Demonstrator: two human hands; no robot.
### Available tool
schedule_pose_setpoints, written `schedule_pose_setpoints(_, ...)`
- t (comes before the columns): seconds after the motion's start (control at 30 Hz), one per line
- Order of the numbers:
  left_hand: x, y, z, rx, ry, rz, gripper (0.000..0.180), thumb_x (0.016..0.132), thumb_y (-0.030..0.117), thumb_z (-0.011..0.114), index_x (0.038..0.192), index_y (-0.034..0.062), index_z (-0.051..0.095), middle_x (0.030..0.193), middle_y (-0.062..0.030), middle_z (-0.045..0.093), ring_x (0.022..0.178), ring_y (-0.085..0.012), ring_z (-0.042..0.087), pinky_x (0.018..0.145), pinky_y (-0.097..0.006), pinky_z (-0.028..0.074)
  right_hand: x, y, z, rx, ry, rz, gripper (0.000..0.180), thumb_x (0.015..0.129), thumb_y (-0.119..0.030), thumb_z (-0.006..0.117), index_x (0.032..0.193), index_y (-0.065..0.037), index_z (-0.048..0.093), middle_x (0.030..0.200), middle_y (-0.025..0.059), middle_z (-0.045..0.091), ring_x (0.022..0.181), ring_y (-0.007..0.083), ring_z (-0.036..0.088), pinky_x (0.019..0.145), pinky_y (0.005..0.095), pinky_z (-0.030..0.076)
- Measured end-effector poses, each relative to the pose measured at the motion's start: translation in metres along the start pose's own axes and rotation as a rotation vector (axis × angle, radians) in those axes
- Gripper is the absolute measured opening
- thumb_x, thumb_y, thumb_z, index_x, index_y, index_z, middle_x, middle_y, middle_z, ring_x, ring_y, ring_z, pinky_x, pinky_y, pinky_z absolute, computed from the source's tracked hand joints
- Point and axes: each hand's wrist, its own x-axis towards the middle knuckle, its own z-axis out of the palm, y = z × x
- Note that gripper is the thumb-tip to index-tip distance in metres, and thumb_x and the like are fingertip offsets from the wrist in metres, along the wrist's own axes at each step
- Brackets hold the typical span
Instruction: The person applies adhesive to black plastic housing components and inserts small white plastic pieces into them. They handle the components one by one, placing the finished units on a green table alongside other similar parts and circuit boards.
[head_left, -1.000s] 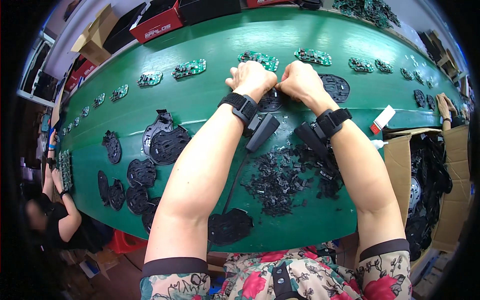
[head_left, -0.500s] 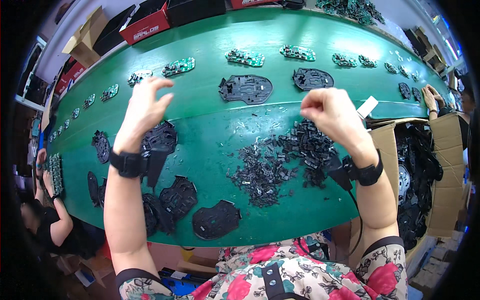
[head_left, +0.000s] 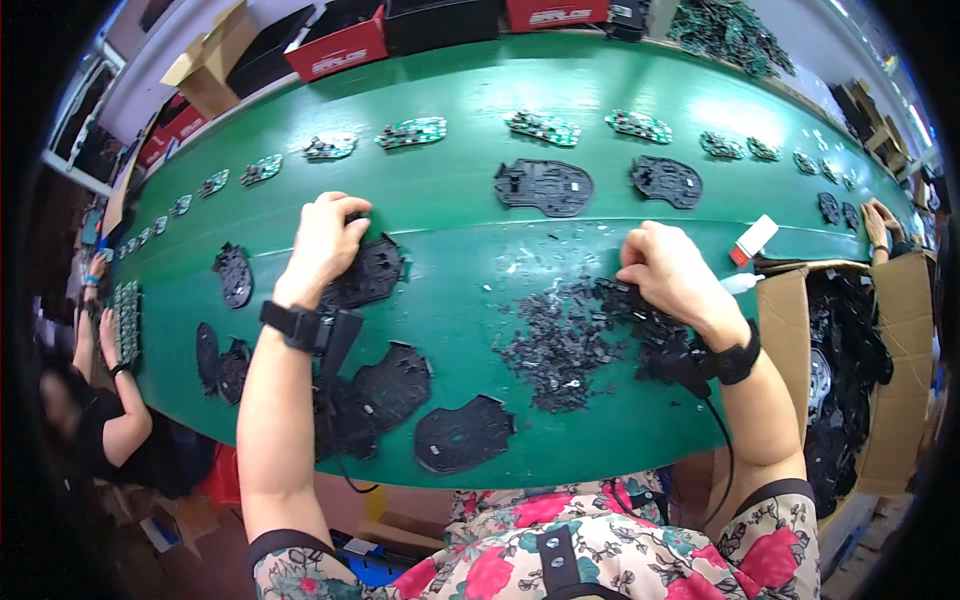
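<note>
The black plastic shell (head_left: 368,275), a flat mouse-shaped base plate, lies on the green tabletop (head_left: 460,215) left of centre, its long axis running on a slant from lower left to upper right, with the rounded end toward the upper right. At the far left edge another person's hand (head_left: 105,335) rests by a strip of green circuit boards (head_left: 128,320), and loose black shells (head_left: 232,275) lie near the tabletop's near-left rim. The left hand (head_left: 325,240) sits on the upper left end of the slanted shell, fingers curled down over its edge in a partly closed grip; a black wrist strap (head_left: 292,325) wraps the forearm below it. Nearer the body, more black shells (head_left: 462,435) lie flat in a loose cluster. Beyond, two further shells (head_left: 545,187) lie with long axes across the tabletop, behind them a row of green boards (head_left: 412,131). Right of centre spreads a heap of small black plastic scraps (head_left: 560,340). The right hand (head_left: 672,275) rests on that heap's right side, fingers bent and pinched among the scraps; what it holds cannot be told. A cardboard box (head_left: 900,400) of black parts stands at far right.
</note>
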Motion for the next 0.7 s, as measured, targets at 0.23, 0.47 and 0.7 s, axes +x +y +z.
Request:
schedule_pose_setpoints(0.23,-0.012,0.022,-0.011,0.303,0.117,-0.115,0.022,0.081,0.02,0.067,0.103,0.018,0.071,0.126,-0.0064,0.056,0.123,-0.0279,0.041,0.098,-0.048,0.033,-0.012,-0.006,-0.015,0.07,0.054,0.018,0.012,0.075,-0.005,0.068,0.077,0.001,0.058,0.074,0.0198,0.06,0.073,0.0381,0.06,0.066,0.0423,0.046)
schedule_pose_setpoints(0.47,-0.016,0.05,-0.031,-0.074,-0.265,0.332,0.037,0.075,-0.002,0.058,0.11,0.0109,0.064,0.127,-0.01,0.053,0.122,-0.032,0.044,0.103,-0.043,0.036,0.014,-0.024,-0.025,0.28,0.152,-0.005,0.006,0.078,-0.002,0.063,0.08,0.003,0.061,0.074,0.0219,0.062,0.072,0.0356,0.064,0.066,0.0392,0.049)
schedule_pose_setpoints(0.7,-0.02,0.048,-0.024,-0.083,-0.267,0.262,0.028,0.071,0.0,0.069,0.098,0.0042,0.065,0.104,-0.0108,0.059,0.101,-0.032,0.055,0.09,-0.039,0.045,0.099,-0.007,0.009,0.181,0.238,-0.067,0.007,0.078,-0.003,0.06,0.081,0.0,0.065,0.081,0.0207,0.066,0.079,0.0355,0.065,0.073,0.0401,0.051)
